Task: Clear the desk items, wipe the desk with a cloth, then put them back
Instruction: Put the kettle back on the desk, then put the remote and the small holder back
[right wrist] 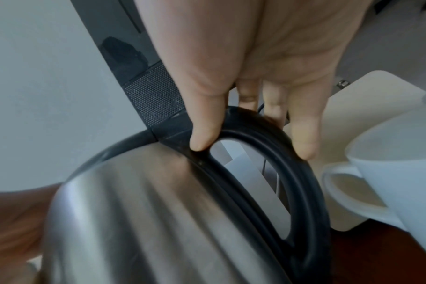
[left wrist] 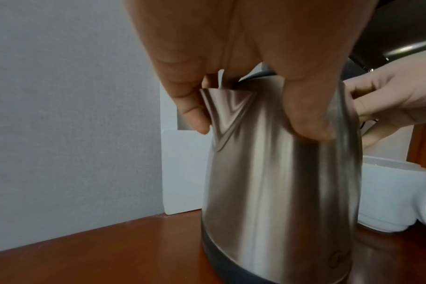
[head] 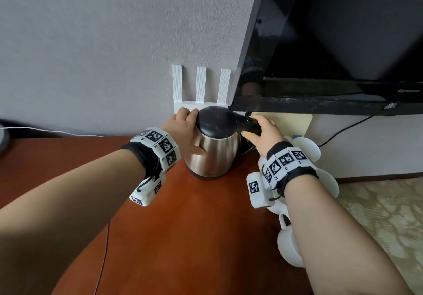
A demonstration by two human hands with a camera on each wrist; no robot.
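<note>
I have both hands on the kettle [head: 211, 143], which stands upright on the tabletop [head: 183, 226] near its back edge, towards the right corner, just in front of the router [head: 201, 88] and under the lower corner of the TV [head: 332, 42]. My right hand [head: 263, 132] is on the black handle [right wrist: 302, 173]: the thumb presses where the handle meets the lid and the fingers [right wrist: 302, 138] curl over its top, so I judge this the carrying grip. My left hand [head: 183, 132] wraps the steel body below the lid, thumb on the near side and fingers [left wrist: 190, 107] by the spout [left wrist: 226, 107]; I take it as a steadying hold, since a kettle swung by the handle alone could tip or knock the TV. The base looks seated on the wood; I cannot tell whether it has lifted at all. White cups [head: 288, 244] sit along the right edge, just beside my right forearm, and one stands right next to the kettle. I cannot say whether I am clearing the kettle or putting it back. A thin cord [head: 104, 249] lies across the near part.
</note>
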